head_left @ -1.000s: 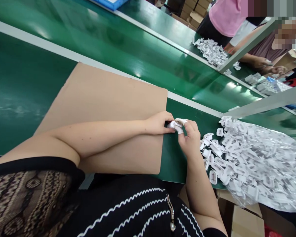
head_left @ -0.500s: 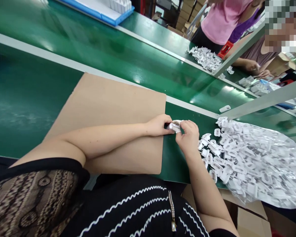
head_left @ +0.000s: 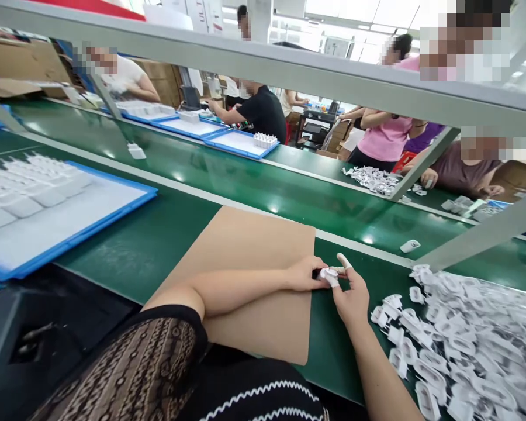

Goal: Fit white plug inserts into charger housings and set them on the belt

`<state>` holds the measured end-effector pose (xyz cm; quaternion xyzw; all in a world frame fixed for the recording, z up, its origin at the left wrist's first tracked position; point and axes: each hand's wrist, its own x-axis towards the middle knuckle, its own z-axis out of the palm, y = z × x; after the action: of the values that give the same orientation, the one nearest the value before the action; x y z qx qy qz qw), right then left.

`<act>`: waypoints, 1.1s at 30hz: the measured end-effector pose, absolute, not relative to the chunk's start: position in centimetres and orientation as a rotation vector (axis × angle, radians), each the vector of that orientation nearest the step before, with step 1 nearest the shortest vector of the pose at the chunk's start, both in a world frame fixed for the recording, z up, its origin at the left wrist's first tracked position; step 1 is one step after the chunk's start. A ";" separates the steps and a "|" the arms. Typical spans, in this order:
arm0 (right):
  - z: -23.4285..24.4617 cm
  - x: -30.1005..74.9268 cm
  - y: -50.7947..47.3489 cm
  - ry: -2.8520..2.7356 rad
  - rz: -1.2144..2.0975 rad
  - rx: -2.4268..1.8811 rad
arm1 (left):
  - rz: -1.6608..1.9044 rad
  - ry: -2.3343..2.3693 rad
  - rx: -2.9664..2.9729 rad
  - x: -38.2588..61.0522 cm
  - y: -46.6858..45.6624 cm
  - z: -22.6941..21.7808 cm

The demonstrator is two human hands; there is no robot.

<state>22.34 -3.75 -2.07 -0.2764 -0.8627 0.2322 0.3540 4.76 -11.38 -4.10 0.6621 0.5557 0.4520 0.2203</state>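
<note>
Over the right edge of the brown cardboard sheet [head_left: 263,245], my left hand [head_left: 304,273] is closed round a small white plastic part [head_left: 328,273]. My right hand [head_left: 354,295] meets it from the right, thumb and a bent finger at the part, with one finger raised away. White coverings show on some right fingertips. The part's exact shape is mostly hidden by my fingers. To the right of my right hand lies a large heap of loose white plastic parts [head_left: 460,339].
A blue-rimmed tray [head_left: 114,216] with rows of white pieces stands at left. A green conveyor belt [head_left: 254,193] runs behind a pale rail, carrying a white piece [head_left: 409,246]. Slanted metal posts [head_left: 477,234] rise at right. Several co-workers sit or stand across the belt.
The view has tilted up and left, bringing the tray and more co-workers into sight. One finger of my right hand has lifted off the white part; both hands stay together at it.
</note>
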 end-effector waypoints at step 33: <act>-0.3 25.5 -1.2 -2.382 0.561 -0.914 | 1.158 2.682 0.794 -15.3 -2.9 -1.8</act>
<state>25.55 -1.24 -0.34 -0.3378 -0.8801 0.2072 0.2614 -15.33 -2.88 -1.83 0.2620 0.8844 0.3820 0.0572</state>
